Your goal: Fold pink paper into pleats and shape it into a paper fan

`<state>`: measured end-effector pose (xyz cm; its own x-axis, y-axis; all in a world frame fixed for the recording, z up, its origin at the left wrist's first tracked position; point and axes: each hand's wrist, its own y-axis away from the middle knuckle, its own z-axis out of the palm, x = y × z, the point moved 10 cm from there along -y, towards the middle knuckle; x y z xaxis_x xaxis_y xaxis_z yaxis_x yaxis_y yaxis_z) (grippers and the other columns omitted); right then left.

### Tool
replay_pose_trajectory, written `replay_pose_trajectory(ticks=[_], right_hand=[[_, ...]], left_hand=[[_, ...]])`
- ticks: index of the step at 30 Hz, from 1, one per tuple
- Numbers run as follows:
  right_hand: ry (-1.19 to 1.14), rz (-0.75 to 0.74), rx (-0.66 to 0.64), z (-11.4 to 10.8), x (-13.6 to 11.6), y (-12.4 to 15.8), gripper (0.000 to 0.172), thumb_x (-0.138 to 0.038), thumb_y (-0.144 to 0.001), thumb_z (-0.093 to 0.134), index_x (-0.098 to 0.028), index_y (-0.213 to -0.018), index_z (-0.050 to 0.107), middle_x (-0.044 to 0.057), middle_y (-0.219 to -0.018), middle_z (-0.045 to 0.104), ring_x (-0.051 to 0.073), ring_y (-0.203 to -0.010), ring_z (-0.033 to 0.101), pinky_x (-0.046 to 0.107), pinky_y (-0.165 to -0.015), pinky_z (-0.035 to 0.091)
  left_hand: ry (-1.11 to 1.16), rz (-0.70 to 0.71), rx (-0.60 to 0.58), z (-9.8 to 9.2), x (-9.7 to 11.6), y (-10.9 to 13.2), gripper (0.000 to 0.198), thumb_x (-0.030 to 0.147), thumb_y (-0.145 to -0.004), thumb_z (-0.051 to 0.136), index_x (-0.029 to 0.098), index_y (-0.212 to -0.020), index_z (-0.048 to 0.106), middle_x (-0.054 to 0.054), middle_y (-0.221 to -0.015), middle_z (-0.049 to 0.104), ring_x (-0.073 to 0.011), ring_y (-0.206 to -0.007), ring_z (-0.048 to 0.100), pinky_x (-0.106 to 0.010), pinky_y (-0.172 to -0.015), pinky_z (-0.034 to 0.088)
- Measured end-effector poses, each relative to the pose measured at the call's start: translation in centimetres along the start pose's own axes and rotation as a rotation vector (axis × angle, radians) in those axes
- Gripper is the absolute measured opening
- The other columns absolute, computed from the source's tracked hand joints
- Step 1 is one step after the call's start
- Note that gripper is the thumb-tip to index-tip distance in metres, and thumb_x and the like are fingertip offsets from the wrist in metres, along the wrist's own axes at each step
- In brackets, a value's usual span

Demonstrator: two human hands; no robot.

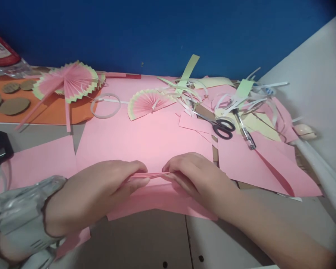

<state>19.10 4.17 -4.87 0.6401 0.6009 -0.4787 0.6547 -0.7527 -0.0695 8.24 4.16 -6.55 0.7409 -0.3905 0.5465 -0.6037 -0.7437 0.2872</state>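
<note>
My left hand [100, 190] and my right hand [196, 177] meet over a pink paper sheet [145, 138]. Both pinch a narrow folded pink paper strip [152, 174] that runs between their fingertips. The strip lies just above the sheet's near part. My left wrist carries a grey sleeve cuff.
Black-handled scissors [222, 127] and a pen [245, 131] lie at the back right among white and green paper trimmings [240, 98]. Two pleated pink fans [68, 82] [147, 102] sit behind, near a clear tape ring [105, 105]. Cardboard discs [14, 106] rest on orange paper at left.
</note>
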Motion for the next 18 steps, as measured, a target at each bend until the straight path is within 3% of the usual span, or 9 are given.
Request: replay_pose_trajectory(ticks=[5, 11, 18], right_hand=[[0.096, -0.139, 0.066, -0.6, -1.4, -0.9, 0.016, -0.02, -0.094, 0.042, -0.017, -0.091, 0.057, 0.007, -0.09, 0.068, 0.018, -0.085, 0.061, 0.033, -0.077, 0.042], [-0.02, -0.077, 0.067, 0.6, -0.1, -3.5, 0.014, -0.022, -0.093, 0.045, -0.017, -0.091, 0.058, 0.006, -0.091, 0.067, 0.017, -0.086, 0.059, 0.033, -0.079, 0.041], [-0.12, 0.002, 0.06, 1.3, 1.2, -3.4, 0.019, -0.031, -0.094, 0.046, -0.017, -0.086, 0.057, 0.003, -0.083, 0.064, 0.015, -0.077, 0.055, 0.031, -0.075, 0.04]], left_hand=[[0.027, 0.057, 0.071, -1.3, -0.1, -0.2, 0.044, 0.037, -0.096, 0.02, 0.021, -0.102, 0.06, -0.004, -0.105, 0.065, -0.0191, -0.099, 0.059, -0.034, -0.089, 0.043], [-0.018, -0.02, 0.129, -2.8, -1.9, -0.4, 0.035, 0.039, -0.096, 0.029, 0.02, -0.09, 0.058, -0.003, -0.09, 0.059, -0.0185, -0.089, 0.053, -0.036, -0.085, 0.04], [-0.099, 0.012, 0.158, -2.5, -1.7, -0.6, 0.032, 0.045, -0.093, 0.038, 0.022, -0.09, 0.06, -0.001, -0.087, 0.062, -0.0177, -0.081, 0.055, -0.035, -0.079, 0.038]])
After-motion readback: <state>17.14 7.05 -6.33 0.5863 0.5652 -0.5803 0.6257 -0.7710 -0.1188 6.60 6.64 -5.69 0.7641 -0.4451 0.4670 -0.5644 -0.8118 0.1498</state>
